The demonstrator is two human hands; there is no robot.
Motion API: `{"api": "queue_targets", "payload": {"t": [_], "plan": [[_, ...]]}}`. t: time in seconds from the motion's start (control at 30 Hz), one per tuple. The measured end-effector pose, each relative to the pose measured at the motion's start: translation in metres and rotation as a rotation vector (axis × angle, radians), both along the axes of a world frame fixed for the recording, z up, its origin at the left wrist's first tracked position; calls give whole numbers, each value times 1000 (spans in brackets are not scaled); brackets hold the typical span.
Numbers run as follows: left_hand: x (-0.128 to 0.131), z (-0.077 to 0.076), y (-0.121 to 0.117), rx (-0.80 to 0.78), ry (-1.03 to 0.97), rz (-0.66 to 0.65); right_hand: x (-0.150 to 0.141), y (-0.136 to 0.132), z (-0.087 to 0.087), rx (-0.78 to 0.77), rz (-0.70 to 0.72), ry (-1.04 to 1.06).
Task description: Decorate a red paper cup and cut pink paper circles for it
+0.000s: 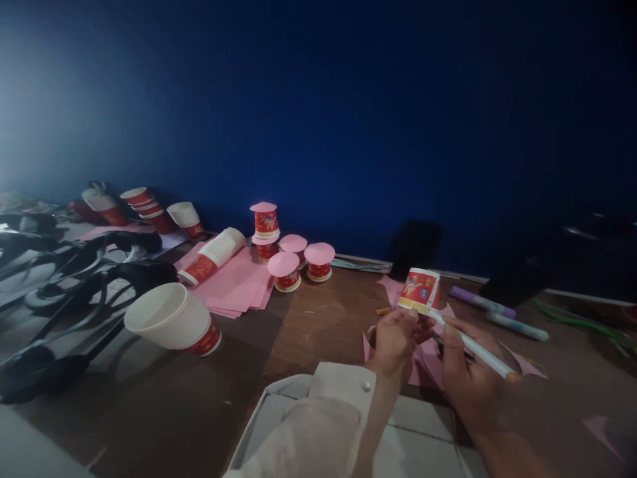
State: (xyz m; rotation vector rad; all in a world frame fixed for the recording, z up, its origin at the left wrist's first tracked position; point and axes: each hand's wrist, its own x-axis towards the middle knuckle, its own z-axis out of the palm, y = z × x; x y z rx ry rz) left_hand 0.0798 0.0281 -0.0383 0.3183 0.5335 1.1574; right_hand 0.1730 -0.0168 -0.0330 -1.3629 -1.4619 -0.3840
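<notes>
Left hand (395,338) pinching a red paper cup (419,290) by its rim, held just above pink paper scraps (428,362) on the wooden table (318,318). Right hand (465,375) wrapped around a white pen (478,348), tip touching the cup's rim: seemingly marking, needing a steady turn. Cup's inside hidden. Farther back, small cups capped with pink discs (283,264); nearer, stacked white cups (172,322) lying sideways.

Left arm (318,431) – pale beige sleeve, loose cloth, cuff (348,382) turned back, one small silvery snap stud (367,386) on cuff. Left hand (395,338) bare. Right hand (470,378) bare – forearm bare, sleeveless in view.
</notes>
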Motion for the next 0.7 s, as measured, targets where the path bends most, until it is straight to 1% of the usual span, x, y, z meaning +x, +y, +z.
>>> {"api": "queue_targets", "payload": {"t": [0.2,0.37,0.5,0.7], "plan": [[0,5,-1,25,64,-11,0,0,-3,-12,-32,20],[2,2,-1,57,69,-8,3,2,-4,14,-12,-12],[2,1,0,20,44,10,4,2,-2,-15,-35,4],[2,3,0,-17,29,23,4,2,-3,-55,-2,19]]}}
